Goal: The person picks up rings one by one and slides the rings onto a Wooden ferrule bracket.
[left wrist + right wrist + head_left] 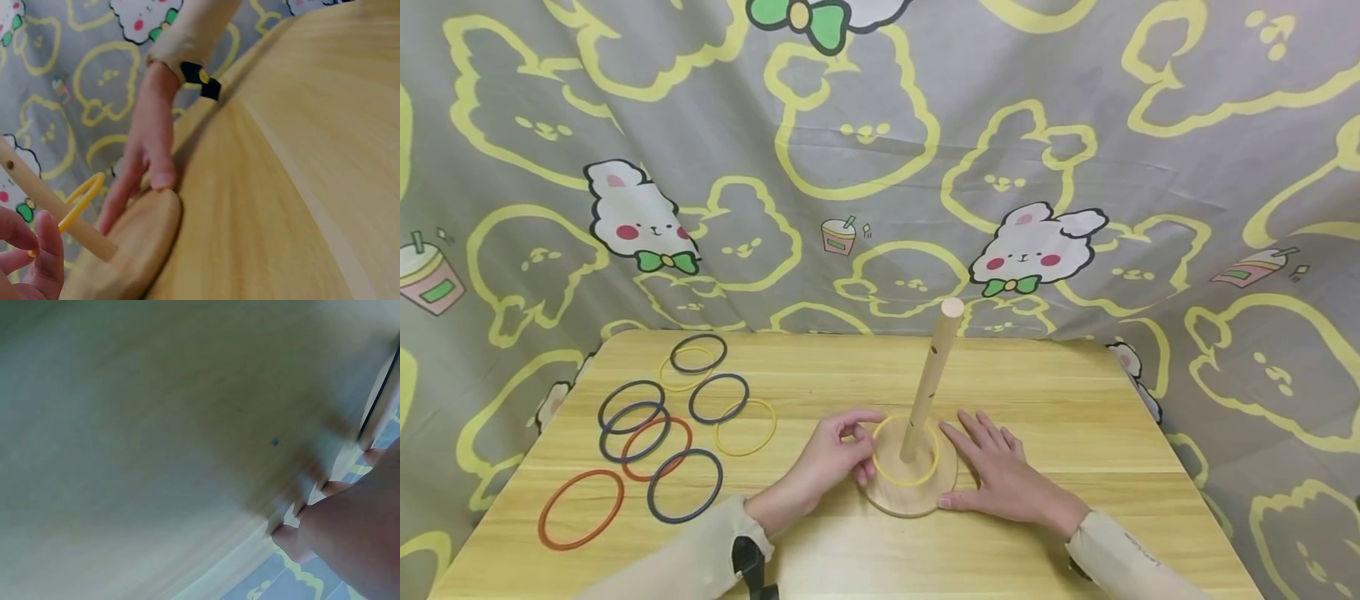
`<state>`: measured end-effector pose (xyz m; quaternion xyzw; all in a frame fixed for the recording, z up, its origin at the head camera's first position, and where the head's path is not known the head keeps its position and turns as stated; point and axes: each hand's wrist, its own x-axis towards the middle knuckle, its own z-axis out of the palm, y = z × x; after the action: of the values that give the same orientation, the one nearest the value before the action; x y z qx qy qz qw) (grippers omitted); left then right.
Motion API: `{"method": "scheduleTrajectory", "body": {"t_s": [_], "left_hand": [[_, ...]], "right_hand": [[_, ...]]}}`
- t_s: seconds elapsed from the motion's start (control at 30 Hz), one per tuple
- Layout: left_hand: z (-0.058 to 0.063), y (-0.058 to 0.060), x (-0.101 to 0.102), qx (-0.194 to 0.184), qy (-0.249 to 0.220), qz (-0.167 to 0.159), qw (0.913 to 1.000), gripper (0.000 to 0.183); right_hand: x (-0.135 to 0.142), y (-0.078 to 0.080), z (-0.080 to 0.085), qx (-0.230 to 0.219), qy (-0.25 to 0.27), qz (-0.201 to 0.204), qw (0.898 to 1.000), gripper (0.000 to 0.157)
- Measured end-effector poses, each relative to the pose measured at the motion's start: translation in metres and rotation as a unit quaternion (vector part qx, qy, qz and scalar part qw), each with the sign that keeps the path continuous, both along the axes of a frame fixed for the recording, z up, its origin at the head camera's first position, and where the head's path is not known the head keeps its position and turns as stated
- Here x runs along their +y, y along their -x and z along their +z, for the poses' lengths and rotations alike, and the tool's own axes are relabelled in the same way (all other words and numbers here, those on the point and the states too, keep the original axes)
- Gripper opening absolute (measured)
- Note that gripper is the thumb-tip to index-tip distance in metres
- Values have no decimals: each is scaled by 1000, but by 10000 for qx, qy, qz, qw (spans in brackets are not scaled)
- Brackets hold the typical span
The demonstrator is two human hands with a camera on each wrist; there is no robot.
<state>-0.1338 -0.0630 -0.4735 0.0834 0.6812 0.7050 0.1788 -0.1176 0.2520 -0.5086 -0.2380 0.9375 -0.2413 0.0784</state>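
A yellow ring (906, 483) encircles the wooden post (932, 379), low over its round base (910, 503). At the ring's left side my left hand (833, 457) pinches it between thumb and fingers; the left wrist view shows the ring (84, 203) tilted around the post, raised off the base. My right hand (1003, 475) lies with fairly straight fingers at the base's right edge, its thumb touching the rim. In the right wrist view, the right hand (356, 515) appears only at the lower right, and the ring is out of sight.
Several loose rings lie on the left of the wooden table (820, 550): a red ring (542, 525), a dark blue ring (720, 487) and a yellow ring (773, 429) among them, some overlapping. Behind the table hangs a patterned grey curtain (880, 225).
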Motion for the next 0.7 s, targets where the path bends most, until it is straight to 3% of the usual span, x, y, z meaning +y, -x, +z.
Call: {"method": "scheduleTrajectory", "body": {"t_s": [0.3,0.7], "left_hand": [[-15,3,5,-113,84,-192,9997,46],[-26,8,9,159,602,-250,9977,47]], "right_hand": [[0,0,0,94,-95,0,9999,110],[0,0,-2,58,-67,-31,10000,110]]}}
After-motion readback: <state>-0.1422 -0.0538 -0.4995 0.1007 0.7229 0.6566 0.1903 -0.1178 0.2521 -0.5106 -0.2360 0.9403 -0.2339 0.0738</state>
